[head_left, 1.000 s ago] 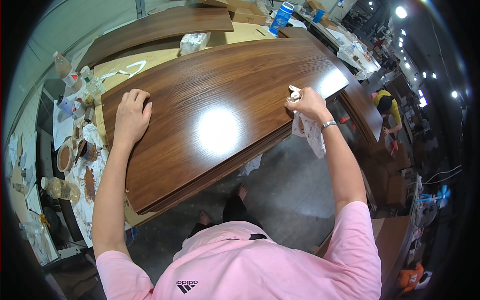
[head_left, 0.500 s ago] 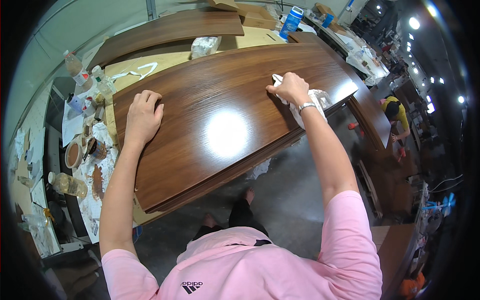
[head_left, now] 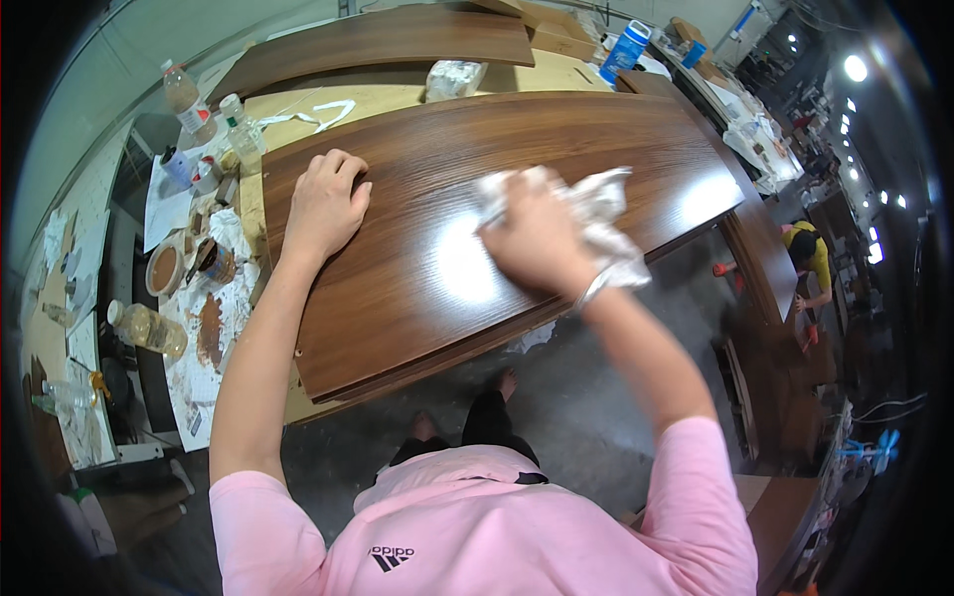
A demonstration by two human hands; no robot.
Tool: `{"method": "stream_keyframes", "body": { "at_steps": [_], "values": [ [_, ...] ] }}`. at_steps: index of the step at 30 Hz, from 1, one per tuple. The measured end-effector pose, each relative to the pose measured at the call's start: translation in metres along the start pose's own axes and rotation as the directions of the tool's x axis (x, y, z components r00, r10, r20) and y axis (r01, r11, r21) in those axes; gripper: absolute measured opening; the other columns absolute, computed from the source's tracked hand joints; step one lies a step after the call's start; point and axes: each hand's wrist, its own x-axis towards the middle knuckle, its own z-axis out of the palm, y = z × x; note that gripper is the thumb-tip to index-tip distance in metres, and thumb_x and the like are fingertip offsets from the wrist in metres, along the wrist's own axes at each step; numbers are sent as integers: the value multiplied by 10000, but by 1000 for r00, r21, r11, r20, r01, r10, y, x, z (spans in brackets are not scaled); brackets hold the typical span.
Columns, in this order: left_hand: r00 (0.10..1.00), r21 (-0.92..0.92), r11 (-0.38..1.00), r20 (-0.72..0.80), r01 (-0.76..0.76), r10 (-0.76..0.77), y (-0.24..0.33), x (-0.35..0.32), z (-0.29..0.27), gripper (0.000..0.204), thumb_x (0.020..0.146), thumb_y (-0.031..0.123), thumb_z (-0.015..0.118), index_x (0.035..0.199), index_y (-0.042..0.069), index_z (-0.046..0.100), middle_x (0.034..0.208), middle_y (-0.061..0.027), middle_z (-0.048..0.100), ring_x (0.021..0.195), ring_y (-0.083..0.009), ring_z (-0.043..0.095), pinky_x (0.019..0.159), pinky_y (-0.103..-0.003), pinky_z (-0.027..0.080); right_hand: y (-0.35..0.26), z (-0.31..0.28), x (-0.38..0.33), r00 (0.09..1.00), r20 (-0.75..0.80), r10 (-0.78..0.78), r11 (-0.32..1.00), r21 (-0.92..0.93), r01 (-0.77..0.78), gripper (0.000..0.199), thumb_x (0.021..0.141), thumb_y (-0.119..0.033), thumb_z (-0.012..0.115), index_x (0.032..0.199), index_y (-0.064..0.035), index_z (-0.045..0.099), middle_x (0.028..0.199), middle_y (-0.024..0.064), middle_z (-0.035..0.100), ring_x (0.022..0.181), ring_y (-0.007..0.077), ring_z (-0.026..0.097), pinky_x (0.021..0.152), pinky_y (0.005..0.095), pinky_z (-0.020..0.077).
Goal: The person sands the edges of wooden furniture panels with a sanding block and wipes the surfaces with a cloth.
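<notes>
A glossy dark-brown wooden panel [head_left: 417,169] lies on the workbench in front of me. My left hand [head_left: 328,204] rests on its left part, the fingers loosely bent, the thumb apart, nothing held. Over the middle of the panel, my right hand [head_left: 542,238] grips a crumpled white cloth [head_left: 601,204] and presses it to the surface. The hand is smeared by motion, and loose folds of cloth hang out to its right. Bright reflections show on the wood beside it.
Left of the panel stand plastic bottles [head_left: 149,330], a tub of brown paste [head_left: 165,270] and stained paper. Behind it are another brown board [head_left: 378,42], a plastic-wrapped bundle [head_left: 455,79] and a blue water bottle [head_left: 624,52]. A person in yellow [head_left: 817,258] bends at the far right.
My right hand has swept left with the cloth, from the panel's right part to its middle. My left hand stays on the left part. The whole view has shifted slightly.
</notes>
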Motion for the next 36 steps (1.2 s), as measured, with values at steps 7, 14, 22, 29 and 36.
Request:
{"method": "stream_keyframes", "body": {
  "at_steps": [7,14,22,29,36],
  "values": [
    [998,-33,998,-22,-62,61,8,13,7,185,880,184,645,1027,71,630,1057,-83,602,1023,-306,576,879,-431,487,-128,80,-133,656,-156,-739,637,155,755,967,774,-590,683,1447,40,391,1540,212,342,1429,501,258,1125,697,159],
    [998,-33,999,-54,-36,34,3,9,2,186,878,186,647,1017,63,654,1042,-88,615,1021,-307,586,878,-435,498,103,33,-94,811,-379,-445,876,-371,307,466,927,-256,608,1356,-78,560,1362,103,582,1262,420,499,1068,560,359],
    [979,-334,921,104,201,-176,7,6,-6,321,906,237,645,1178,69,628,1181,-60,622,1121,-230,584,962,-380,474,27,-31,-78,919,-322,229,236,934,268,251,1041,-171,528,1212,-15,624,1003,21,655,845,65,588,757,255,503],
    [869,-285,928,364,-239,335,125,-75,-57,637,819,245,761,1390,78,532,1447,-207,472,1347,-377,444,1147,-489,336,39,-2,3,891,-403,-210,878,324,353,538,1029,-402,497,1480,-112,451,1515,186,427,1415,395,354,1146,461,298],
    [941,-374,927,318,17,112,28,-177,-132,484,834,79,699,1303,12,602,1444,-226,506,1334,-365,502,1112,-461,409,65,22,4,972,-200,-124,984,-154,94,580,985,-496,515,1484,-207,455,1567,145,367,1430,424,309,1158,548,261]
  ]
}}
